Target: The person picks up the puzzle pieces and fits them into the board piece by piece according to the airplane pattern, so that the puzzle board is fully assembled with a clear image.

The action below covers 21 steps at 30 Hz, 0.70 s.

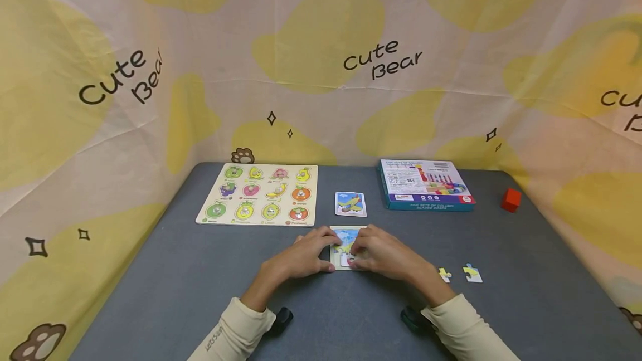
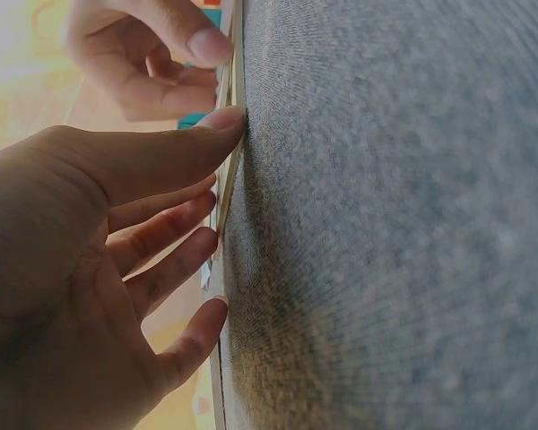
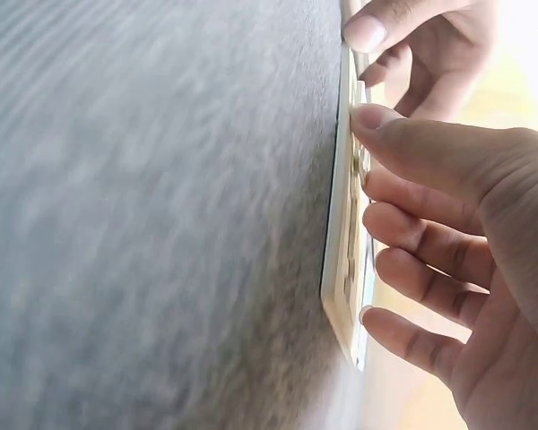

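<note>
Below frame centre, the loosely curved left hand [image 1: 310,252] rests against the puzzle [image 1: 347,234]; the half-curled right hand [image 1: 385,253] touches its face, any pinch unclear. Uneven thumb pressure could pop a piece [image 1: 344,260] loose.

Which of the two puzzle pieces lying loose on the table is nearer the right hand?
The near piece, close beside the right forearm; the other piece lies farther right.

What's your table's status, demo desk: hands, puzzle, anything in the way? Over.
Left hand on left side of puzzle; right hand on its right. Puzzle partly covered by them, apparently unfinished. Two loose pieces off right, seemingly blocking nothing.
</note>
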### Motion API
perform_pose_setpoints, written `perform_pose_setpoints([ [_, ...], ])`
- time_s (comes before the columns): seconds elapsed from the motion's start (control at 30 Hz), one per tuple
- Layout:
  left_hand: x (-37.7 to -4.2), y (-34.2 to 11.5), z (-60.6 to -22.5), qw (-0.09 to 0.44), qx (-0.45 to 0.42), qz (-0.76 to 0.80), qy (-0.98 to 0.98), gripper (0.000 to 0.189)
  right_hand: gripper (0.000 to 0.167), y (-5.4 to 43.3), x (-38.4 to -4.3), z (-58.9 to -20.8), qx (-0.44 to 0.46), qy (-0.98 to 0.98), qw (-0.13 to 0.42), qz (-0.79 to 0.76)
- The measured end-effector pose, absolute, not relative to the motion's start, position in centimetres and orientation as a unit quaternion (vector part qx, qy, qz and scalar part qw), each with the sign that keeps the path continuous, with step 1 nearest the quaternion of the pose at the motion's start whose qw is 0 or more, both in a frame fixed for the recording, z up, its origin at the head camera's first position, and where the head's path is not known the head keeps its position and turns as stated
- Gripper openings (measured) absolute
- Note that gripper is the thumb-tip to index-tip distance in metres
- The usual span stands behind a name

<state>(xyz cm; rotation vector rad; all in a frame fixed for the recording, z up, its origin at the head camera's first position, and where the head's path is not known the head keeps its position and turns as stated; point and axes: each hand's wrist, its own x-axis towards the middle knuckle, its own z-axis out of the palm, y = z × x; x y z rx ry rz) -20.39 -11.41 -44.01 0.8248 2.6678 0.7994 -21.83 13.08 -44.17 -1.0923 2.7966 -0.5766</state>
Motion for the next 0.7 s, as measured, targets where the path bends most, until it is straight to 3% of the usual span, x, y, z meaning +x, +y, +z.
perform_pose_setpoints([
  [0.7,-20.32,-11.48,-44.01,0.103,0.293,0.258,0.915,0.051,0.021,12.19,-22.09,-44.12,-0.361,0.904,0.056,-0.223],
])
